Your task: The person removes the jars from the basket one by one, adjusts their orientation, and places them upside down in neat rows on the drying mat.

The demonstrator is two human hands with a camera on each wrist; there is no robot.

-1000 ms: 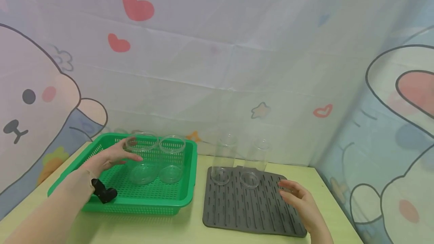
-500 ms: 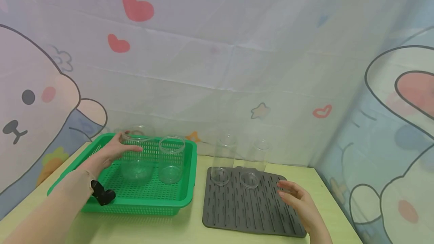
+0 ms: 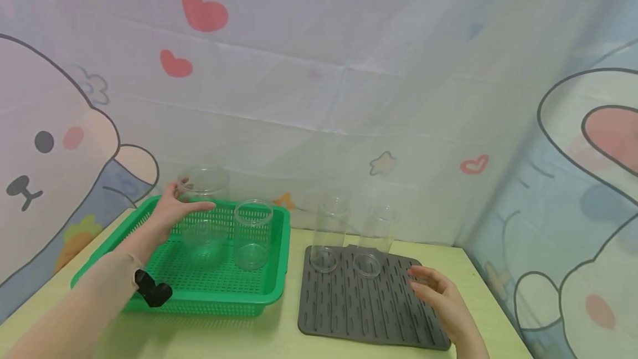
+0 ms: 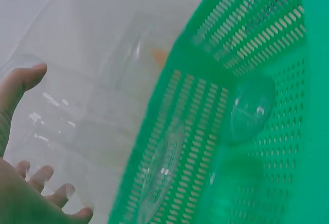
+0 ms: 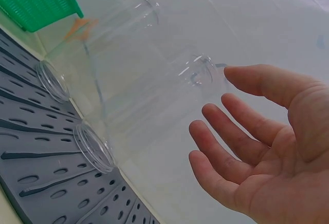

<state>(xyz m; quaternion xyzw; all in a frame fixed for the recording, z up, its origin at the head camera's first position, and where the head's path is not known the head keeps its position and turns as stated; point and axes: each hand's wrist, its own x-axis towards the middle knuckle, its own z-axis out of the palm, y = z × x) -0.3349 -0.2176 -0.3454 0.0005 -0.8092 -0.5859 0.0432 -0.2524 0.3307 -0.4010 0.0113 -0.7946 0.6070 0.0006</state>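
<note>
My left hand [image 3: 181, 204] grips a wide clear jar [image 3: 211, 220] near its top, thumb on the near side and fingers around the far left. The jar stands upright, raised over the green basket [image 3: 269, 295], its rim above the basket's back wall. A narrower clear jar [image 3: 252, 237] stands inside the basket to its right. My right hand [image 3: 443, 298] holds nothing, its fingers loosely bent over the right edge of the grey drying mat [image 3: 349, 314]. On that mat stand two tall clear cylinders [image 3: 329, 237], also seen beyond my right fingertips in the right wrist view.
A pale yellow-green table [image 3: 284, 331] carries the basket on the left and the mat on the right. A printed cloth backdrop [image 3: 319, 98] rises close behind them and along both sides. A black wrist strap piece [image 3: 152, 288] hangs over the basket's front left.
My left hand has lifted the wide jar from the basket floor, up and slightly left. My right hand and the two cylinders stay where they were.
</note>
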